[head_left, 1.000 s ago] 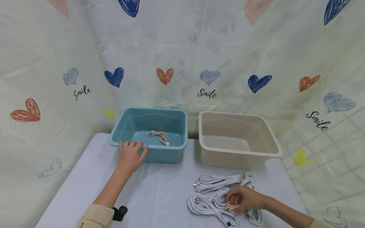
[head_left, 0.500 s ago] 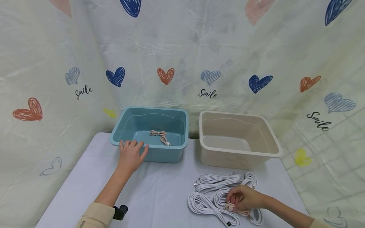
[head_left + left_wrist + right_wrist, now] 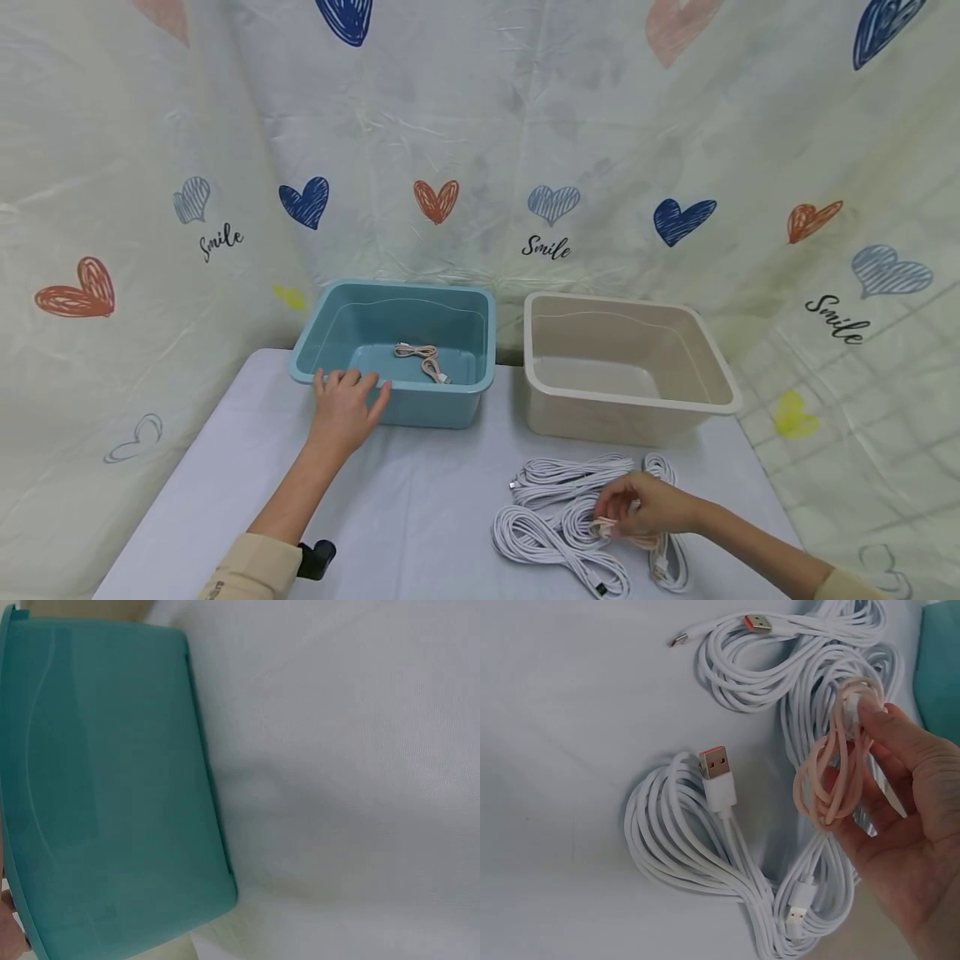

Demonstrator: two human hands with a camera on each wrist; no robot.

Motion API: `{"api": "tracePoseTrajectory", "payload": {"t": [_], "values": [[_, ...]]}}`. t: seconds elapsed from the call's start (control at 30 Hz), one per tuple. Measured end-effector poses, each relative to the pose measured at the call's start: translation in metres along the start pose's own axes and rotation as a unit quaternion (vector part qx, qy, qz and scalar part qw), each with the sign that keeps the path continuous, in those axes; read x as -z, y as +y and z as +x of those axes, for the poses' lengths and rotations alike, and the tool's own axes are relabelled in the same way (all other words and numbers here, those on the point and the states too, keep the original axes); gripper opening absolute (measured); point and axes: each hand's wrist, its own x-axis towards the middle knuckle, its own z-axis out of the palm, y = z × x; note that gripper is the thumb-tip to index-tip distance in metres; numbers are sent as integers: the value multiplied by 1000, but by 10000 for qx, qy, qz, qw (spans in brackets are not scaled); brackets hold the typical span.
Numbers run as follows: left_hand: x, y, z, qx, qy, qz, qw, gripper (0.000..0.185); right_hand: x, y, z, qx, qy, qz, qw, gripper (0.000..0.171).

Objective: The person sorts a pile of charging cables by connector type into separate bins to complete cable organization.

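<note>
**Pink cable pinched above the white coils**

A pale backdrop printed with hearts and the word "Smile" filled the upper part of the head view, and a white-covered table [image 3: 420,500] took up the lower middle. At the centre of the frame stood a blue bin [image 3: 397,354], and to its right a beige bin [image 3: 622,371], the two close together but apart. A small pinkish cable [image 3: 422,360] lay coiled on the floor of the blue bin.

The left hand [image 3: 343,410] sat left of centre with its fingers straight and spread, fingertips resting on the near rim of the blue bin and gripping nothing. The left wrist view showed only the bin's teal wall [image 3: 112,795] against the white cloth.

In the lower right of the head view, the right hand [image 3: 645,504] pinched a small pink cable coil [image 3: 611,527] between thumb and fingers, just above a heap of white cable bundles [image 3: 558,521] lying on the table. The right wrist view showed it plainly: the pink loops [image 3: 832,784] hung from the fingertips [image 3: 870,712], curled around them, while the white bundles [image 3: 705,847] stayed on the cloth below, two orange-tipped USB plugs showing.
</note>
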Motion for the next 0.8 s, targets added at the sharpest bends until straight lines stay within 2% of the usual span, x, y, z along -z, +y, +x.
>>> {"api": "tracePoseTrajectory", "payload": {"t": [0.4,0.67,0.8], "values": [[0,1,0,-4,34,-62,10000,23,9,-30,17,-2,434,-455,9980,21],[0,0,-1,-28,80,-59,9999,23,14,-36,29,-133,750,-937,9927,20],[0,0,-1,-11,47,-24,10000,24,17,-40,34,-143,773,-892,9929,20]]}}
